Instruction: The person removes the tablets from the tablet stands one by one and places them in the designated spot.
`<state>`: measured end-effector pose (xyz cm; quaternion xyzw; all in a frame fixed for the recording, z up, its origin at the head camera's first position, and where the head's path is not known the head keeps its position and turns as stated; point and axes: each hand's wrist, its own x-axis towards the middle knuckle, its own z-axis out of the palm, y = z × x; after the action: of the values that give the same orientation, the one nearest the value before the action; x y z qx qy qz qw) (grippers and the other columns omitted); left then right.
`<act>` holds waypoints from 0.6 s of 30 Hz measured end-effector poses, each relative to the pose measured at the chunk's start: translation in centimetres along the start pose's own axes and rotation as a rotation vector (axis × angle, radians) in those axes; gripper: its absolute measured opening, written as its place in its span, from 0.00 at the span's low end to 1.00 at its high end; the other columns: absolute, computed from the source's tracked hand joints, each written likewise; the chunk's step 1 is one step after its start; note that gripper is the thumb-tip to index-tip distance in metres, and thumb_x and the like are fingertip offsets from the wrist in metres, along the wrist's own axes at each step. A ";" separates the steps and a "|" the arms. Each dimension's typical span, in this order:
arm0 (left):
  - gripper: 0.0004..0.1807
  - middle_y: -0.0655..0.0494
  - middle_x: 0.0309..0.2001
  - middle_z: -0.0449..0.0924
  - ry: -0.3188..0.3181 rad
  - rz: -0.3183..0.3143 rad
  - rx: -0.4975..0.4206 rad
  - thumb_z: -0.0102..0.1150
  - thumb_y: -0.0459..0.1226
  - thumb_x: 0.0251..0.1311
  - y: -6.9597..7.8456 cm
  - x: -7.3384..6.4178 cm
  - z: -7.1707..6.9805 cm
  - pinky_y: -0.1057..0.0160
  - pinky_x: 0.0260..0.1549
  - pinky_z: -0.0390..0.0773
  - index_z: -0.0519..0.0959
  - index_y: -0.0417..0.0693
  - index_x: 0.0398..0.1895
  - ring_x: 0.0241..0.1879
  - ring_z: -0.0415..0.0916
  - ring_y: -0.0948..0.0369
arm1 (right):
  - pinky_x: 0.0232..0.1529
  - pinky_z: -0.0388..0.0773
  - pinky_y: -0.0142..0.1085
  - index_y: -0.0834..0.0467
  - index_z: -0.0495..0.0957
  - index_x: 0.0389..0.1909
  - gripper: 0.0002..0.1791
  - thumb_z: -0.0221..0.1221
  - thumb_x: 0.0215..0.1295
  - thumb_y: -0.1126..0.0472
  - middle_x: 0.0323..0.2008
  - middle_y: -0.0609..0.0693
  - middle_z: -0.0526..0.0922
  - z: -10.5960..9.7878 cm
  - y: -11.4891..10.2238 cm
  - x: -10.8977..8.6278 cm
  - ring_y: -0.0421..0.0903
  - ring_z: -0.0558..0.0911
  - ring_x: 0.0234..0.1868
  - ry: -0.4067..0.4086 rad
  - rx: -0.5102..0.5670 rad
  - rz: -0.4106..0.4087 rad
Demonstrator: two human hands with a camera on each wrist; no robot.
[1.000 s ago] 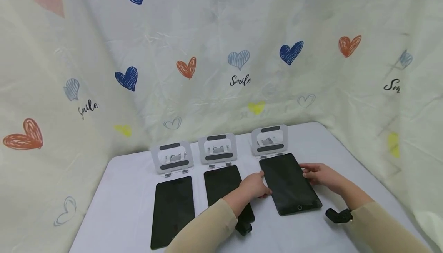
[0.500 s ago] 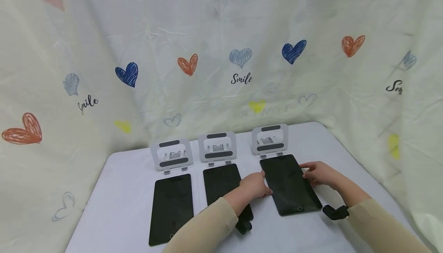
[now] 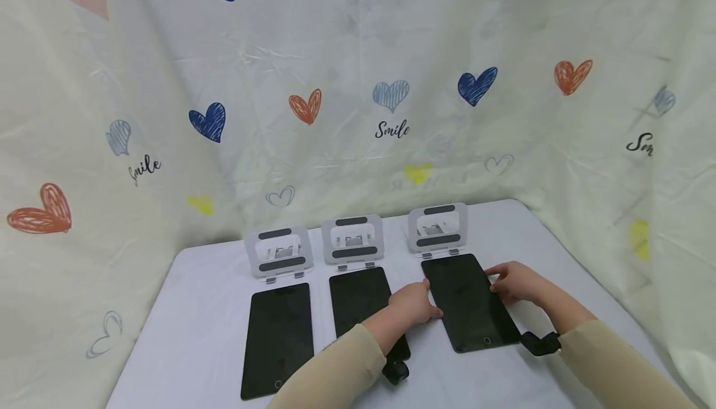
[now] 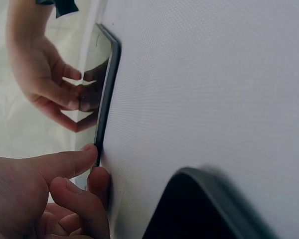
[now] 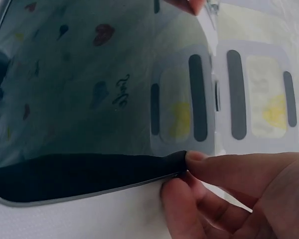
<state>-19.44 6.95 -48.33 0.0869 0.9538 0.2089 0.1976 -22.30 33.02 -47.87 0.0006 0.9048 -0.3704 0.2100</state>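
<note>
A black tablet with a round home button lies screen up at the right of the table. My left hand pinches its left long edge; the left wrist view shows the thumb on the rim and a finger below it. On the opposite edge, my right hand grips the tablet, its thumb on top in the right wrist view and fingers at the underside. Just beyond the tablet's far end stands a grey tablet stand with dark pads. Two more black tablets lie to the left, the middle one partly under my left arm.
The leftmost tablet lies near my left sleeve. Behind it and the middle tablet are two similar stands, the left one and the middle one. A heart-printed curtain surrounds the white table.
The right tablet has shifted slightly toward me, so its gap to the stand is a little wider. Both hands keep their hold on it. The head view has moved slightly.
</note>
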 end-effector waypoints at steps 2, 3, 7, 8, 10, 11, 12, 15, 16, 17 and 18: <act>0.39 0.61 0.58 0.79 0.003 -0.005 -0.008 0.72 0.51 0.54 0.0 0.0 0.1 0.60 0.37 0.75 0.70 0.56 0.70 0.40 0.74 0.62 | 0.30 0.80 0.40 0.75 0.70 0.61 0.25 0.59 0.64 0.69 0.32 0.55 0.79 0.0 0.0 -0.1 0.46 0.79 0.28 0.010 -0.023 -0.013; 0.39 0.61 0.59 0.79 0.003 -0.007 -0.014 0.72 0.50 0.54 0.0 0.0 0.2 0.59 0.38 0.75 0.70 0.56 0.70 0.41 0.74 0.61 | 0.30 0.80 0.39 0.75 0.70 0.61 0.25 0.59 0.64 0.69 0.31 0.54 0.79 0.0 0.0 -0.1 0.46 0.79 0.27 0.013 -0.029 -0.017; 0.40 0.61 0.62 0.77 0.006 -0.010 -0.021 0.72 0.51 0.54 0.0 0.2 0.4 0.58 0.45 0.76 0.70 0.56 0.71 0.45 0.75 0.63 | 0.28 0.76 0.39 0.75 0.71 0.60 0.25 0.59 0.64 0.69 0.28 0.53 0.78 0.0 0.1 -0.3 0.46 0.77 0.26 0.015 -0.044 -0.038; 0.40 0.61 0.62 0.77 0.009 -0.007 -0.019 0.72 0.51 0.54 0.0 0.3 0.5 0.58 0.45 0.76 0.69 0.57 0.71 0.46 0.75 0.63 | 0.27 0.76 0.40 0.75 0.71 0.60 0.24 0.59 0.64 0.69 0.27 0.53 0.78 0.0 0.1 -0.3 0.46 0.76 0.25 0.012 -0.051 -0.047; 0.40 0.60 0.57 0.80 0.005 -0.001 -0.042 0.71 0.51 0.54 -0.2 0.4 0.6 0.59 0.44 0.76 0.69 0.56 0.71 0.43 0.77 0.63 | 0.27 0.75 0.40 0.75 0.71 0.60 0.24 0.59 0.64 0.68 0.26 0.53 0.77 0.0 0.1 -0.3 0.46 0.76 0.24 0.008 -0.052 -0.050; 0.40 0.58 0.52 0.83 -0.003 -0.001 -0.080 0.71 0.50 0.55 -0.4 0.4 0.6 0.60 0.41 0.76 0.68 0.56 0.72 0.40 0.78 0.62 | 0.27 0.75 0.39 0.74 0.71 0.61 0.25 0.59 0.65 0.68 0.26 0.53 0.77 0.0 0.0 -0.3 0.46 0.76 0.24 0.005 -0.052 -0.047; 0.40 0.57 0.46 0.85 -0.012 0.001 -0.125 0.71 0.49 0.56 -0.5 0.4 0.6 0.61 0.37 0.76 0.68 0.55 0.72 0.35 0.79 0.62 | 0.27 0.75 0.40 0.74 0.71 0.61 0.25 0.59 0.65 0.67 0.26 0.53 0.77 -0.1 0.0 -0.3 0.46 0.76 0.25 -0.002 -0.058 -0.054; 0.38 0.55 0.27 0.83 -0.053 0.005 -0.310 0.69 0.46 0.59 -1.2 0.3 0.5 0.62 0.26 0.74 0.68 0.52 0.72 0.22 0.76 0.60 | 0.27 0.75 0.40 0.75 0.71 0.60 0.26 0.61 0.65 0.64 0.27 0.53 0.78 -0.1 -0.1 -0.5 0.46 0.76 0.24 -0.006 -0.067 -0.056; 0.36 0.55 0.23 0.81 -0.068 0.015 -0.376 0.68 0.45 0.60 -1.5 0.2 0.4 0.62 0.24 0.73 0.68 0.51 0.72 0.19 0.75 0.59 | 0.27 0.75 0.40 0.75 0.71 0.60 0.26 0.61 0.65 0.63 0.27 0.53 0.78 -0.1 -0.1 -0.6 0.46 0.76 0.24 -0.003 -0.075 -0.052; 0.34 0.57 0.23 0.81 -0.077 0.035 -0.424 0.66 0.45 0.62 -1.8 0.2 0.3 0.62 0.23 0.73 0.69 0.50 0.71 0.19 0.75 0.60 | 0.27 0.75 0.40 0.75 0.71 0.59 0.27 0.62 0.65 0.62 0.27 0.53 0.78 -0.1 -0.1 -0.7 0.46 0.76 0.24 0.001 -0.085 -0.049; 0.33 0.59 0.24 0.81 -0.088 0.057 -0.467 0.65 0.46 0.63 -2.0 0.1 0.1 0.63 0.23 0.73 0.70 0.50 0.71 0.20 0.75 0.60 | 0.27 0.75 0.40 0.76 0.71 0.58 0.27 0.62 0.65 0.61 0.26 0.53 0.77 -0.1 -0.1 -0.8 0.46 0.76 0.23 0.008 -0.096 -0.046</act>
<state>-19.70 5.21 -49.32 0.0747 0.8672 0.4254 0.2477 -21.59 33.08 -47.43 -0.0289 0.9223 -0.3312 0.1973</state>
